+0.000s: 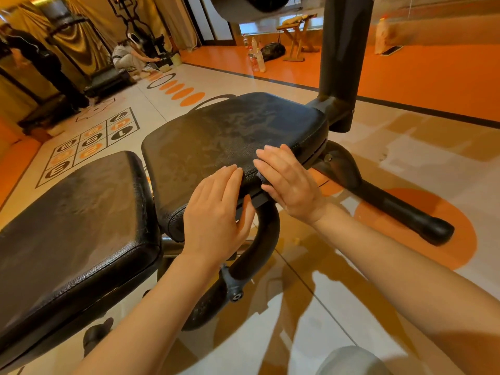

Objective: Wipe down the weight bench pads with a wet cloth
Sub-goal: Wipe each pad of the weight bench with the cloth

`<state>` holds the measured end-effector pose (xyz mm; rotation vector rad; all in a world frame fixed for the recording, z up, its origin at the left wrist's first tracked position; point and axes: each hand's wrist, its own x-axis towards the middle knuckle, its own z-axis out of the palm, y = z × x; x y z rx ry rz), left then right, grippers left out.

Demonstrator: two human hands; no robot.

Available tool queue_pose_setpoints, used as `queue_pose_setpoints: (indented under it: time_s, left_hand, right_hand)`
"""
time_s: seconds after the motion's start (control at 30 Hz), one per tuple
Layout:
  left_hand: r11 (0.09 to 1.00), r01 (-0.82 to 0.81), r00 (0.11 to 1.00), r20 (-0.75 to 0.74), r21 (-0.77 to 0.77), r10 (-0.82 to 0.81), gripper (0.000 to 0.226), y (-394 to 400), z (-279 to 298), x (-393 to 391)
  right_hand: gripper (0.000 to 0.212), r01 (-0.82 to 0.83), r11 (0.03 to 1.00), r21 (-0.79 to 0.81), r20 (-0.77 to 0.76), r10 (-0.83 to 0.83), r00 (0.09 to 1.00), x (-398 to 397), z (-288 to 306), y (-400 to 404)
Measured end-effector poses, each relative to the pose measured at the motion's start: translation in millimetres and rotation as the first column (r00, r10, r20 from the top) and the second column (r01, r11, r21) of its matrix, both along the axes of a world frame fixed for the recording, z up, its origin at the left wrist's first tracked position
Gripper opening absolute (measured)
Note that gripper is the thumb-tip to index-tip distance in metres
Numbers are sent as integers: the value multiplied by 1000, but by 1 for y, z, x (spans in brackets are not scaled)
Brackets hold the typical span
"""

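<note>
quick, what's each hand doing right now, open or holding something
Left hand: open, fingers straight, resting flat on the near edge of the seat pad.
Right hand: open, pressing a dark cloth against that pad's edge.

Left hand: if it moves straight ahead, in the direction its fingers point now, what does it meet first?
Probably the seat pad: the left hand already has its fingertips at the pad's near edge, beside the right hand, which presses the cloth.
</note>
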<state>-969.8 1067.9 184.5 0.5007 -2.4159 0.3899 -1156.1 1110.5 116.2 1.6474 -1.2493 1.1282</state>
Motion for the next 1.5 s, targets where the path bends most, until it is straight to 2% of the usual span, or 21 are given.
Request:
queue_pose_setpoints:
  time_s: [0.1,0.23,0.3,0.5,0.63,0.73,0.97,1.03,1.13,1.23,1.3,1.37,1.5]
  left_hand:
    - [1000,-12,1000,-3,-21,12,44,0,0,-1]
    - [999,-17,999,-28,-45,16,43,0,-1,-6]
    - [999,-17,999,-36,-49,15,44,0,-2,-6]
    - [997,-6,1000,-20,-71,4,44,-4,-1,-5]
    - [998,-10,1000,-27,-64,8,44,-4,-3,-6]
    - [997,-9,1000,-14,-80,8,44,-5,-4,-4]
    - [995,-7,1000,-14,-102,6,45,-4,-4,-2]
    - [994,-7,1000,-22,-107,5,44,-5,-5,-2]
    - [994,-9,999,-36,-105,5,43,-4,-6,-4]
    - [995,-19,999,-35,-100,15,43,-3,-5,-4]
    - [995,-19,999,-31,-96,16,44,-3,-5,-3]
    - [996,-15,1000,-16,-89,14,44,-3,-4,-3]
    - [996,15,997,75,-87,-8,49,-7,2,4]
  right_hand:
    - [38,24,998,59,-68,-20,997,-38,1,6]
    - [43,54,984,170,103,-72,992,-85,1,7]
    - [46,71,978,196,141,-99,985,-96,0,4]
    - [41,20,993,116,350,-60,935,-73,-5,0]
    - [38,-63,996,64,193,50,980,-33,-6,2]
    - [34,-48,998,27,101,45,994,-16,-7,0]
    - [37,-1,999,54,-184,11,983,-72,-8,-1]
    - [37,12,996,88,-147,2,989,-95,-9,0]
    - [40,3,989,149,-5,-2,1000,-111,-9,2]
    - [40,-32,990,140,157,9,988,-95,-11,0]
    - [39,-50,992,118,206,24,978,-80,-14,-2]
    - [38,-60,993,104,178,41,983,-68,-14,-1]
    - [34,-56,997,46,2,56,998,-44,-6,2]
